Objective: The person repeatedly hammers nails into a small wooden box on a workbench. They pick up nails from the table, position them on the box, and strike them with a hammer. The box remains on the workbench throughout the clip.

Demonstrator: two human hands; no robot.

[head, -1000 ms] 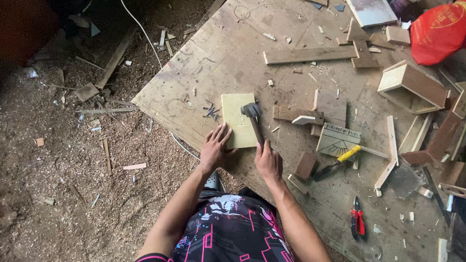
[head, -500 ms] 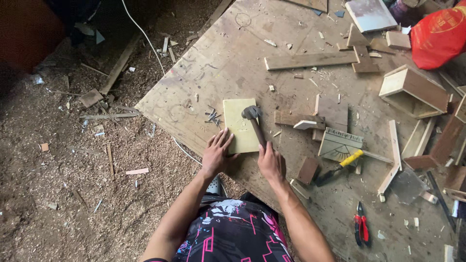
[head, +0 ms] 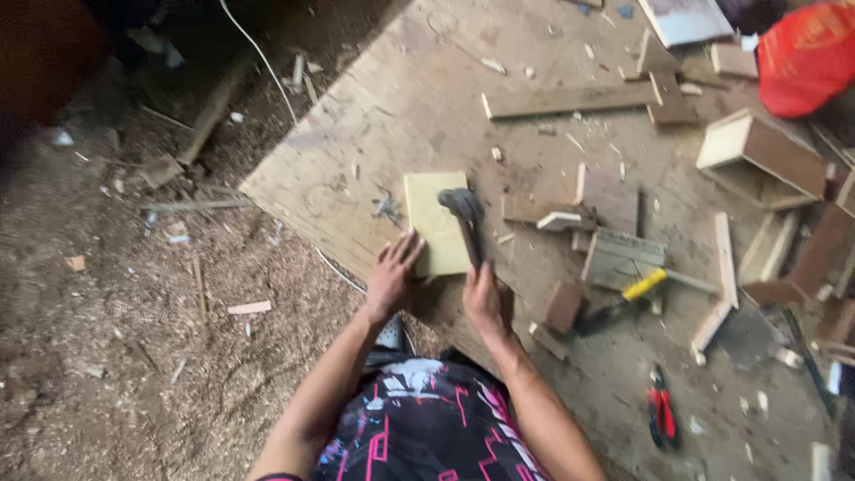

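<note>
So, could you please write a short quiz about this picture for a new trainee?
1. True or false: the right hand holds the hammer.
2. The left hand rests on: A) the pale yellow board, B) the red pliers, C) the open wooden box.
3. Where is the hammer head?

Key: 1. True. 2. A. 3. On the yellow board, near its upper right corner.

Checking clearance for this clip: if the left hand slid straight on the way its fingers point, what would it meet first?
The left hand already touches the pale yellow rectangular wooden board; it would likely slide along that.
</note>
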